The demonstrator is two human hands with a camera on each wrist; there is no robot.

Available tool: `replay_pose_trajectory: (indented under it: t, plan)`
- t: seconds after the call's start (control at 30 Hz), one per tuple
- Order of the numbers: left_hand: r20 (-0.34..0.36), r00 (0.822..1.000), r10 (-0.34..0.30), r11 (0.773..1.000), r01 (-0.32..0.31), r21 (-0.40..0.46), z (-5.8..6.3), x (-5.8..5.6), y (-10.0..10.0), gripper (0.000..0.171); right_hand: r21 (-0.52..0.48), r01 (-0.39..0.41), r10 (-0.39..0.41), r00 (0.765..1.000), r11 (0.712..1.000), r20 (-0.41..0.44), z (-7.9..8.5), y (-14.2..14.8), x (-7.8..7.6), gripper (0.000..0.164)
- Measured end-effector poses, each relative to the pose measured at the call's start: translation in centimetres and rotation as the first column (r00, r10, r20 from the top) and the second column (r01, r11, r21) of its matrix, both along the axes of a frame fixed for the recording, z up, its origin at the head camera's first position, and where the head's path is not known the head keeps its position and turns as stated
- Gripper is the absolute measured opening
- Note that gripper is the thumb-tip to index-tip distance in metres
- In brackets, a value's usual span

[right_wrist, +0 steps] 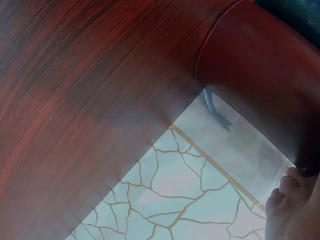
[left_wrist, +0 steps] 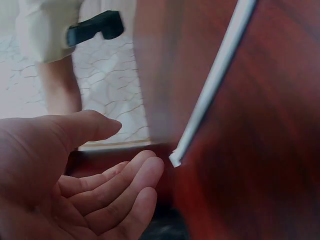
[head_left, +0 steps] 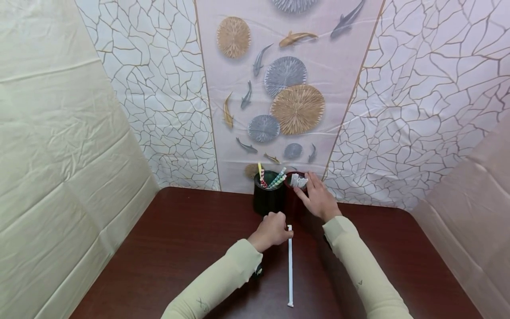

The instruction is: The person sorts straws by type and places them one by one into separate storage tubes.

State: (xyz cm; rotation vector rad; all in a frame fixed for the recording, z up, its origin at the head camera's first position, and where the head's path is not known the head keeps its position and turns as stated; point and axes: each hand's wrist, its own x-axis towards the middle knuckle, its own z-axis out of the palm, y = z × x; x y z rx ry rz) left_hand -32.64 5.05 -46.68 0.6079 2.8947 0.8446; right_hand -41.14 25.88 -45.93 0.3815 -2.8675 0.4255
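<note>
A long white wrapped straw [head_left: 290,266] lies lengthwise on the table. My left hand [head_left: 272,231] is beside its far end; in the left wrist view the thumb and loosely bent fingers [left_wrist: 150,172] stand apart with nothing between them, close to the straw's folded tip [left_wrist: 175,159]. At the back, my right hand [head_left: 318,198] rests over the rim of a dark red cup [right_wrist: 260,75], fingers mostly straight. Crumpled white paper [head_left: 299,180] shows in the cup's mouth, by the thumb and fingertips. In the right wrist view only some knuckles appear at the rim.
A black cup [head_left: 268,201] touches or nearly touches the red one on its left. It holds several patterned straws [head_left: 277,178] and a yellow one [head_left: 260,169]. Patterned cloth [head_left: 179,146] hangs behind the table [head_left: 191,221], with beige cloth [head_left: 59,155] at the sides.
</note>
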Motion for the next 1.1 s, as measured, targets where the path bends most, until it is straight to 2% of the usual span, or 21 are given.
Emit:
replay_pose_trajectory:
  t: [0.17,0.23,0.4,0.47,0.67,0.7,0.8,0.9,1.03,1.1]
  plan:
    - [0.033,0.999,0.014,1.0,-0.014,-0.003,-1.8,0.4,0.4,0.041,0.003,0.001,-0.001,1.0,1.0,0.004,-0.1,0.0,0.0,0.091]
    - [0.019,0.999,0.025,0.999,-0.025,-0.023,-3.0,0.1,0.6,0.038,0.004,0.0,0.0,1.0,1.0,0.006,-0.1,0.0,0.1,0.091]
    - [0.056,0.996,0.067,0.996,-0.064,-0.057,-4.7,-0.7,1.3,0.035,0.005,-0.002,0.002,1.0,1.0,0.012,-0.1,-0.1,0.1,0.091]
    - [0.113,0.99,0.085,0.996,-0.08,-0.049,-4.6,-0.8,1.5,0.035,0.006,-0.002,0.002,1.0,1.0,0.012,-0.1,-0.1,0.1,0.092]
    - [0.171,0.977,0.13,0.99,-0.119,-0.072,-4.9,-1.3,2.1,0.031,-0.007,0.001,-0.001,1.0,1.0,0.018,-0.1,0.0,0.1,0.093]
    - [0.179,0.975,0.134,0.99,-0.123,-0.071,-4.9,-1.5,2.2,0.03,-0.008,0.004,-0.003,1.0,1.0,0.019,-0.1,0.0,0.1,0.093]
    - [0.176,0.973,0.146,0.988,-0.136,-0.067,-6.2,-2.4,2.5,0.029,-0.009,0.01,-0.009,1.0,1.0,0.017,-0.1,0.1,0.0,0.093]
    - [0.163,0.974,0.159,0.987,-0.151,-0.062,-8.1,-3.7,2.8,0.029,-0.005,0.009,-0.009,1.0,1.0,0.013,-0.1,0.1,-0.1,0.093]
    - [0.193,0.967,0.168,0.985,-0.159,-0.06,-7.5,-3.5,2.6,0.029,-0.003,0.004,-0.004,1.0,1.0,0.011,-0.2,0.1,-0.1,0.093]
    - [0.216,0.963,0.164,0.986,-0.157,-0.052,-6.1,-2.7,2.4,0.029,-0.003,0.003,-0.003,1.0,1.0,0.012,-0.2,0.1,-0.1,0.093]
